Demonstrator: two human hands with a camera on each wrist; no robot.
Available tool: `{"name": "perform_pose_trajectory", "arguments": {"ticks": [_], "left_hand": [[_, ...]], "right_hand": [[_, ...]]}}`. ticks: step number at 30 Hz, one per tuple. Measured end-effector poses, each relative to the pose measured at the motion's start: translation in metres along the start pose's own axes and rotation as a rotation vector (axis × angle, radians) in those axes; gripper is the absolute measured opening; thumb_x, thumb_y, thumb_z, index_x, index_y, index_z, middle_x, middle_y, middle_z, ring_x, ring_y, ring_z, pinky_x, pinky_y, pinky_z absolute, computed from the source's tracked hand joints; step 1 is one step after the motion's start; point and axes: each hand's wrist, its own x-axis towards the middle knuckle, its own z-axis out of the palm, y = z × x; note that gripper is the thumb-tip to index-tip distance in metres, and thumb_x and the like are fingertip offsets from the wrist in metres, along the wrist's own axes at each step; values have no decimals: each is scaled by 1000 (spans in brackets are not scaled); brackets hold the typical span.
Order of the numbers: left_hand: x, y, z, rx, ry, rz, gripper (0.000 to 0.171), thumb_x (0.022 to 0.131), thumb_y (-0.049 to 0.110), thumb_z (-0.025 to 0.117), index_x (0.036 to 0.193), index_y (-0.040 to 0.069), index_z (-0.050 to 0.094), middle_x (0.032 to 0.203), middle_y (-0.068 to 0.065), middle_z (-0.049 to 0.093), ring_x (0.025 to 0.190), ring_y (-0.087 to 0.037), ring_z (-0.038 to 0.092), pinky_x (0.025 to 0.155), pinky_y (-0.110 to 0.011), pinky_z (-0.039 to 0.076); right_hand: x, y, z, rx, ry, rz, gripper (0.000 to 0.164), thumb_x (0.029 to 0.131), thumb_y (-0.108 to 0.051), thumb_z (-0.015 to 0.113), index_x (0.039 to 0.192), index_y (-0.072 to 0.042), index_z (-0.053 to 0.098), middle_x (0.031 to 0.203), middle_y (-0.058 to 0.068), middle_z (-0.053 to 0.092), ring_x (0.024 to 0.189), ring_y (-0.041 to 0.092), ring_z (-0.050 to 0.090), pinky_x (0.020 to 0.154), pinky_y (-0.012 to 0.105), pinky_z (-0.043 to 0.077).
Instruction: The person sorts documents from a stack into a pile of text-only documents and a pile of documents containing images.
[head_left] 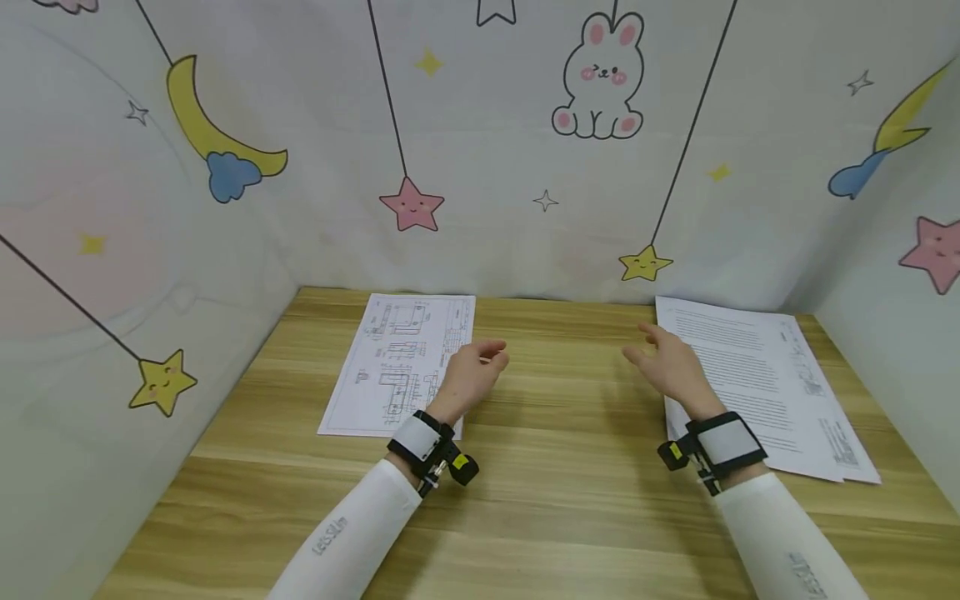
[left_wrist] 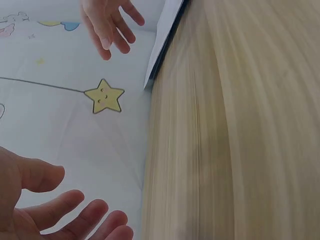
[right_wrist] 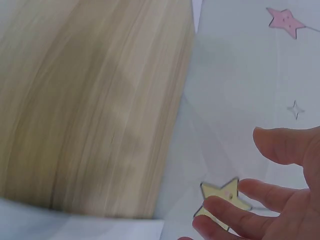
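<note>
My left hand (head_left: 472,377) hovers by the right edge of a sheet with technical drawings (head_left: 367,383), its fingers loosely bent and holding nothing. Across from it, my right hand (head_left: 673,367) is held over the left edge of a stack of printed papers (head_left: 731,375), thumb and fingers spread apart with nothing between them. The left wrist view shows the left hand (left_wrist: 60,205) with relaxed fingers above the table. In the right wrist view the right hand (right_wrist: 280,190) also has its fingers loosely extended, away from the paper corner (right_wrist: 100,227) at the lower left.
A wood-grain table (head_left: 555,500) lies under both hands. A white fabric backdrop (head_left: 510,142) with printed stars, a moon and a rabbit rises at the back and both sides. Each wrist wears a strapped camera, such as the left wrist camera (head_left: 463,468).
</note>
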Motion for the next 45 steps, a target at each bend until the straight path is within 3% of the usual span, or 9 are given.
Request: {"name": "perform_pose_trajectory", "arguments": {"ticks": [7, 14, 21, 29, 34, 39, 45], "left_hand": [[0, 25, 42, -25, -97, 21, 40, 100, 27, 54, 135, 10, 60, 128, -9, 65, 110, -24, 62, 89, -36, 52], [1, 37, 74, -42, -163, 37, 39, 98, 27, 56, 133, 11, 62, 124, -8, 67, 104, -17, 62, 82, -27, 49], [-2, 46, 103, -99, -228, 7, 38, 99, 25, 57, 133, 9, 62, 123, -9, 68, 107, -19, 63, 81, -27, 49], [-2, 54, 137, -172, -274, -40, 38, 96, 23, 60, 130, 7, 64, 117, -10, 70, 93, -13, 63, 76, -25, 49], [-4, 55, 152, -229, -291, -73, 39, 95, 19, 62, 131, 5, 63, 111, -9, 70, 82, -9, 60, 69, -21, 46], [-4, 57, 159, -289, -291, -93, 40, 94, 19, 62, 131, 4, 62, 106, -8, 70, 81, -9, 59, 67, -20, 44], [-1, 63, 173, -448, -309, -203, 38, 95, 17, 61, 131, 5, 62, 110, -8, 70, 93, -21, 68, 81, -28, 55]], "right_hand": [[-7, 41, -25, -65, -3, 85, 70, 102, -37, 48, 151, 8, 28, 150, 39, 32, 133, 58, 37, 103, 67, 39], [-13, 74, -43, -114, -14, 201, 74, 101, -37, 49, 151, 11, 22, 148, 45, 26, 133, 63, 29, 105, 72, 33], [-20, 107, -51, -130, -6, 272, 78, 99, -34, 49, 149, 16, 16, 144, 49, 24, 130, 66, 30, 103, 72, 35], [-32, 143, -62, -178, -16, 316, 82, 97, -34, 51, 145, 23, 17, 141, 52, 25, 127, 68, 28, 103, 73, 33], [-39, 158, -65, -194, -45, 381, 88, 95, -38, 52, 145, 23, 12, 142, 53, 21, 128, 69, 24, 104, 74, 30], [-42, 162, -66, -172, -105, 385, 95, 97, -44, 50, 145, 24, 5, 143, 53, 16, 129, 69, 24, 105, 72, 31], [-44, 164, -64, -151, -121, 406, 95, 98, -45, 47, 146, 24, 1, 144, 53, 14, 130, 68, 24, 105, 71, 32]]}}
